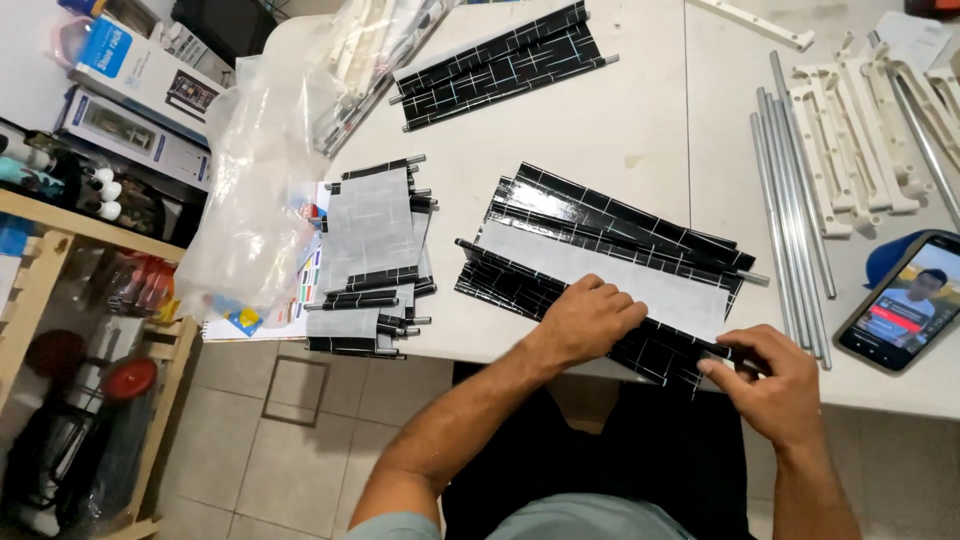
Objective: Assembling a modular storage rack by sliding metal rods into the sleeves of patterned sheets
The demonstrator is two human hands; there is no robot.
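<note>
A black patterned fabric sheet with a grey underside (600, 265) lies spread near the front edge of the white table (620, 120), with thin metal rods through its hems. My left hand (588, 320) presses flat on the sheet's lower fold. My right hand (770, 385) pinches the sheet's right end at the table edge, fingers closed on the black fabric and a rod end. A stack of similar folded sheets with rods (372, 255) lies to the left. Another black sheet (500, 65) lies at the back.
Several bare metal rods (790, 200) and white plastic frame pieces (850, 130) lie at the right. A phone (905, 300) with a lit screen rests at the right edge. A clear plastic bag (255, 190) drapes over the left side. Shelves and boxes (130, 80) stand at the left.
</note>
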